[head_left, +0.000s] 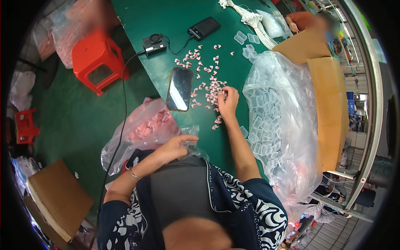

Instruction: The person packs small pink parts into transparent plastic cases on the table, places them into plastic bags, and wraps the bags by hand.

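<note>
Small curved pink-and-grey pieces [213,85] lie scattered on the green table [225,152], thickest in a heap near the middle. My right hand [228,103] rests at the right side of this heap, its fingertips bent together among the pieces; what they pinch is too small to make out. Close to my body at the table's edge, my left hand [175,148] is closed on a thin clear plastic bag [191,131], its index finger pointing right. Left of it sits a larger clear bag filled with pink pieces [152,125]. A dark-screened phone [180,89] lies left of the heap.
On the right, a big clear bag of small transparent plastic boxes [264,112] leans by cardboard [329,112]. Farther back are a black power bank [204,28], a cabled black device [154,45] and bundled white strands [252,18]. A red stool [98,58] stands left; another person [304,21] sits far right.
</note>
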Available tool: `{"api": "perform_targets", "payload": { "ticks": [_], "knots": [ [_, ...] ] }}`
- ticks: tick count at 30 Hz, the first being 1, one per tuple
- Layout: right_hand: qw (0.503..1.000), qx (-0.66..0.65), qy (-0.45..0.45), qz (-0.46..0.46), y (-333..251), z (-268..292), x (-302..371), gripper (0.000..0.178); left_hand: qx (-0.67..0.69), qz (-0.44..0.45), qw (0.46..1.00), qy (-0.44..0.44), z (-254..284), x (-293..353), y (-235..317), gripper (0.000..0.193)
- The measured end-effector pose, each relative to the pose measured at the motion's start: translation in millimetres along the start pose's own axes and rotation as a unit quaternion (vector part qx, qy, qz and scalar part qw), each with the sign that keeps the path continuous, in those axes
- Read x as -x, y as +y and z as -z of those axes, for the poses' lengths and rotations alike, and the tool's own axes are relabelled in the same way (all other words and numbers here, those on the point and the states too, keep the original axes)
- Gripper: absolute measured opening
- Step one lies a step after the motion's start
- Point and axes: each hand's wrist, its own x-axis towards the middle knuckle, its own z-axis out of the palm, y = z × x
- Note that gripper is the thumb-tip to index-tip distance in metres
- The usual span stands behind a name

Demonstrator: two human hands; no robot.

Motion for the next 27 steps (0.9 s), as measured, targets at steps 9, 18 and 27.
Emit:
{"api": "perform_targets", "payload": {
  "ticks": [9, 18, 27],
  "knots": [
    [0.993, 0.03, -0.092, 0.073, -16, -4, -8, 0.042, 0.005, -0.014, 0.999, 0.032, -3, 7, -5, 0.054],
    [0.988, 0.08, -0.039, 0.128, -30, -6, 14, 0.03, 0.023, -0.069, 0.99, 0.119, -3, 19, -2, 0.061],
    [0.987, 0.048, -0.095, 0.119, -22, -6, 21, 0.019, 0.067, -0.079, 0.987, 0.12, -1, 33, -12, 0.058]
  ]
}}
